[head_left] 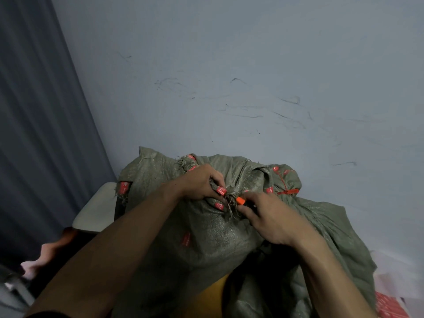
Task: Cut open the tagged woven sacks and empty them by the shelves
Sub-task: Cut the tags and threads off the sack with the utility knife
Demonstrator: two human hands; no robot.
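Head view is showing a green sack sitting low in the centre of the frame against a pale wall, with a dark curtain hanging at the left. No shelves are showing. The left hand is gripping the bunched neck of the sack, fingers curled tight round the gathered weave beside a red tag. The right hand is pinching an orange cutter between thumb and fingers. The cutter's tip is touching the frayed threads at the neck, just beside the left fingers. The blade itself is too small to make out. A second sack is lying to the right, its orange seal looking uncut.

The person is probably cutting the closure now, so the task is looking early: nothing is emptied yet. To do this well, the left hand should be pulling the neck taut and upward, so the binding is standing clear of the weave. The right hand should be drawing the cutter away from the left fingers, since these are sitting very near the tip. Working in short strokes on the threads alone should be sparing the contents. A slack neck is risking the blade snagging or slipping towards the holding hand.
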